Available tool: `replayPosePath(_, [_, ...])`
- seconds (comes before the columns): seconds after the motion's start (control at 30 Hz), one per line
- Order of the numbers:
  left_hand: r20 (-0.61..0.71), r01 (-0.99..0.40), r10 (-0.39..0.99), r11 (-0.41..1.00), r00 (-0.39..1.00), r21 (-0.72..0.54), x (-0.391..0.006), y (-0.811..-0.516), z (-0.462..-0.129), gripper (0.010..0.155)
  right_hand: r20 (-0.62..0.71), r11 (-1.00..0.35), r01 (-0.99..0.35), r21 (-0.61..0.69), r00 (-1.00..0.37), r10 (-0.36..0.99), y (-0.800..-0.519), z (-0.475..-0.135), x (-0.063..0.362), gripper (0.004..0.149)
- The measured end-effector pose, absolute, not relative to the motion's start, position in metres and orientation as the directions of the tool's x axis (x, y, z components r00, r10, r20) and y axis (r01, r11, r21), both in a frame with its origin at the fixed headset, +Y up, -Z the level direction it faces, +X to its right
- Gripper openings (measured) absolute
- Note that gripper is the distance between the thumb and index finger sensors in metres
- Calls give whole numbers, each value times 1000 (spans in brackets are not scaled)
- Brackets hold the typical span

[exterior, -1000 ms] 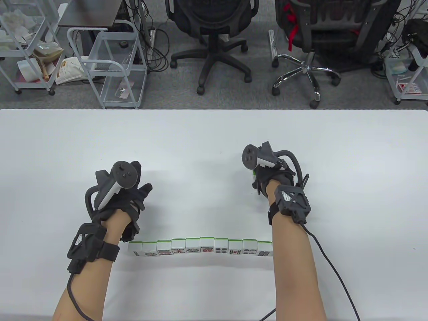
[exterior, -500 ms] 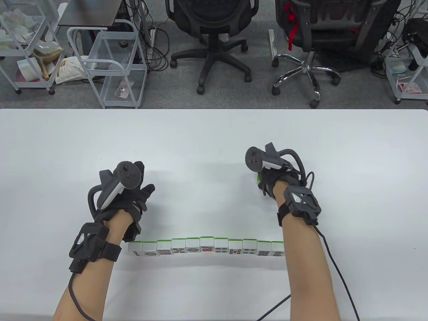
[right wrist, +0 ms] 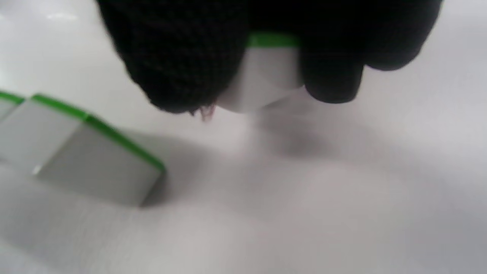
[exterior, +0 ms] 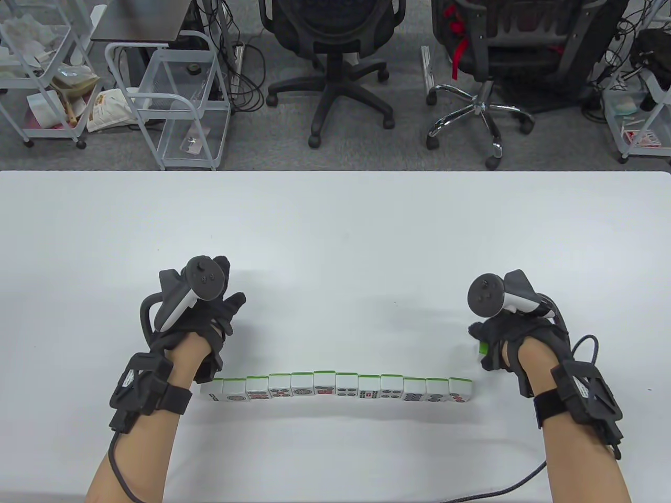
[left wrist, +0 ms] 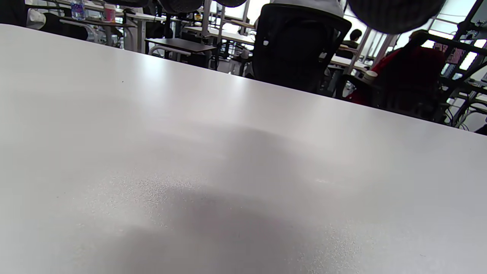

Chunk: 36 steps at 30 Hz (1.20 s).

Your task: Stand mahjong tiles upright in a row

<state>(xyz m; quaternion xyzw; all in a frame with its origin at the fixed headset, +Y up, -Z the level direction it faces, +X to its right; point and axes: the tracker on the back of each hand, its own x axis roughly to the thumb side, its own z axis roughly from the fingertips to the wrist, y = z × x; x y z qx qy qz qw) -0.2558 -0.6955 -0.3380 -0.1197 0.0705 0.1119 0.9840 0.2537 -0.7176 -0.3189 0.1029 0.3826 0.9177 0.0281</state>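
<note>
A row of several white mahjong tiles (exterior: 335,387) with green backs stands upright near the front of the white table (exterior: 335,225). My right hand (exterior: 495,346) is just right of and slightly behind the row's right end. It pinches one green-backed tile (exterior: 482,349), which also shows in the right wrist view (right wrist: 266,76) held between the gloved fingertips (right wrist: 179,68) a little above the table. The row's end tile (right wrist: 95,160) lies at that view's lower left. My left hand (exterior: 217,319) rests on the table behind the row's left end, holding nothing.
Two black office chairs (exterior: 335,63) and wire carts (exterior: 173,99) stand on the floor beyond the table's far edge. Glove cables (exterior: 513,482) trail off the front edge. The left wrist view shows only bare table (left wrist: 228,171).
My right hand has carried its tile right and toward me, from behind the row's middle-right to beside the row's right end, uncovering the row's right-end tiles. The left hand barely moved.
</note>
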Motion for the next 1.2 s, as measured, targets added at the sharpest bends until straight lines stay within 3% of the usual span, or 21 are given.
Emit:
replayPosePath(0.23, [-169, -250, 215, 942, 962, -224, -257, -697, -335, 81, 113, -572, -72, 817, -953, 281, -735, -296, 251, 75])
replayPosePath(0.47, [-177, -262, 223, 934, 959, -242, -259, -700, -334, 81, 72, -552, -167, 817, -920, 385, -738, -297, 256, 70])
replayPosePath(0.73, [-179, -273, 232, 928, 956, -253, -260, -702, -333, 80, -5, -538, -309, 784, -870, 492, -744, -308, 276, 53])
replayPosePath(0.9, [-176, -269, 229, 929, 957, -253, -259, -702, -333, 80, -18, -540, -335, 772, -861, 508, -744, -310, 280, 53])
replayPosePath(1.0, [-165, -270, 234, 929, 958, -252, -258, -699, -332, 80, 4, -586, -301, 753, -887, 461, -732, -310, 281, 56])
replayPosePath(1.13, [-165, -287, 253, 929, 953, -234, -261, -689, -330, 80, 73, -709, -288, 644, -899, 431, -693, -311, 276, 61])
replayPosePath(1.2, [-175, -303, 266, 923, 948, -237, -260, -685, -330, 80, 105, -791, -237, 564, -930, 353, -674, -313, 264, 63])
